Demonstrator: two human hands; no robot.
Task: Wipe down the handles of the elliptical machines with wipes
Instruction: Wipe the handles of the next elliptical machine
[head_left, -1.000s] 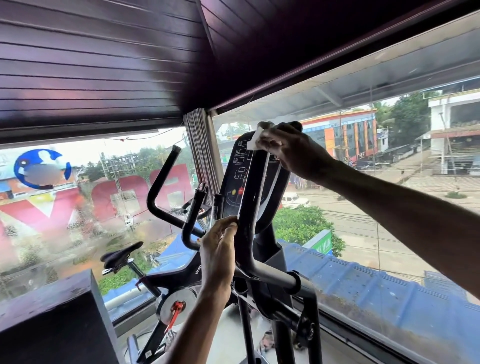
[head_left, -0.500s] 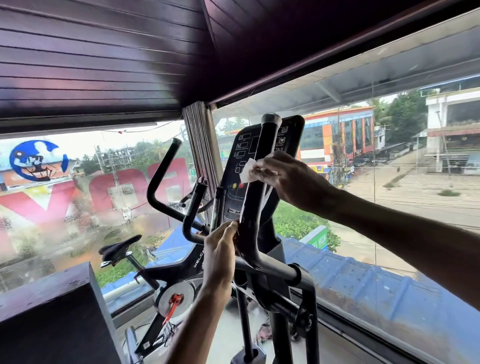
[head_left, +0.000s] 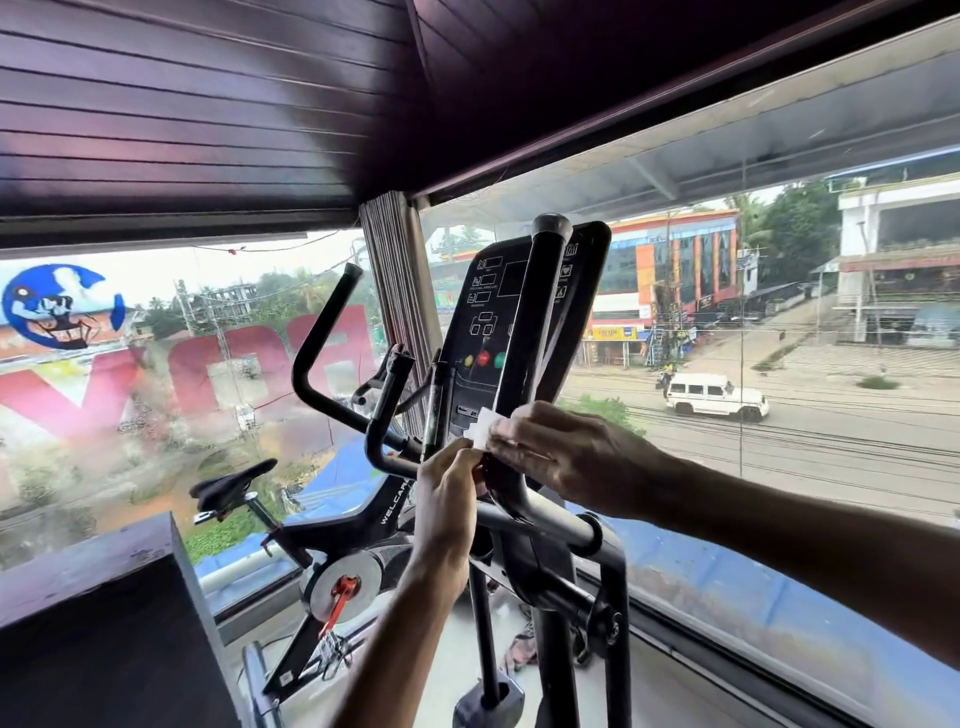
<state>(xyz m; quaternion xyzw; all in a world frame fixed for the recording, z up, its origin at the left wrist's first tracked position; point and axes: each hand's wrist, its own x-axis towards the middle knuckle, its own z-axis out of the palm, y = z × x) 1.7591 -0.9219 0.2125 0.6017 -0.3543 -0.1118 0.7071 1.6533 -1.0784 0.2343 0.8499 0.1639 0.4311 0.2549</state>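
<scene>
Dark slatted ceiling above wide daylit street-facing windows.

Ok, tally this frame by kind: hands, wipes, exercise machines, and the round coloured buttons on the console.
Hands: 2, left hand, right hand
Wipes: 1, wipe
Exercise machines: 2, elliptical, exercise bike
Console buttons: 3, yellow button, red button, green button
Total: 8

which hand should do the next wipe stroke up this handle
Right. The right hand holds the wipe against the handle, with the bar running clear above it. The left hand grips the handle lower down, so it probably suits steadying.
</scene>
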